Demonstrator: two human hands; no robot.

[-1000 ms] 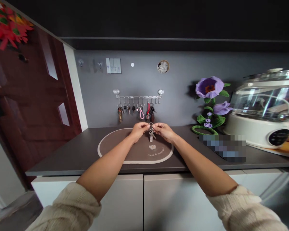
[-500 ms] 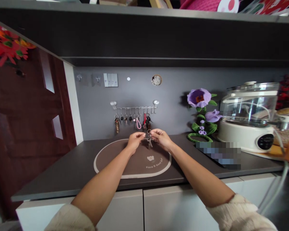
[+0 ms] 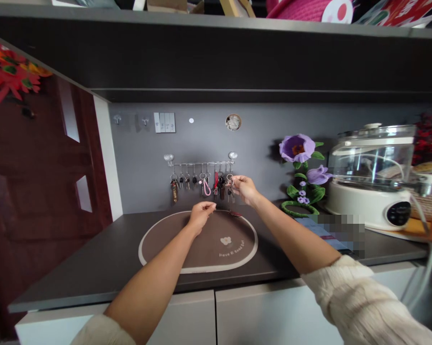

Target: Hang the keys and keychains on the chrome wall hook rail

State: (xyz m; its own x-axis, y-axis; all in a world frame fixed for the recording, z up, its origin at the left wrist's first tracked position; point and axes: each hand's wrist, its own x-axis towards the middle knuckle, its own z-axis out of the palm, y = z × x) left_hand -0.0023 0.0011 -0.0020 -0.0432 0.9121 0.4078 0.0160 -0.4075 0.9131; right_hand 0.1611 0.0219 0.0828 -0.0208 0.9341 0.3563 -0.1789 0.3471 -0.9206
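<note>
at the bottom edge, cream sleeves (image 3: 367, 292) are pushed up the forearms. beyond them, white cabinet doors (image 3: 187, 321) sit under a dark countertop (image 3: 101, 258), and on it lies a brown oval mat (image 3: 165, 244) with a pale border, a small flower and curved lettering. over the mat, the left hand (image 3: 200, 216) has thumb and fingertips drawn together; whether anything small is between them cannot be told. off to the right stand a white appliance (image 3: 363, 206) with a clear top and, beside it, tall purple flowers (image 3: 288, 148). farther back than the left hand, the right hand (image 3: 245, 188) is nearly closed, pinching a bunch of keys (image 3: 231, 196), which hangs at the right end of a hook rail (image 3: 201, 164); whether its ring is on a hook is too small to tell. along the rail, other key sets hang, with a brown tag (image 3: 175, 190) and a pink loop (image 3: 207, 188) among them. behind is a grey wall (image 3: 269, 120).
</note>
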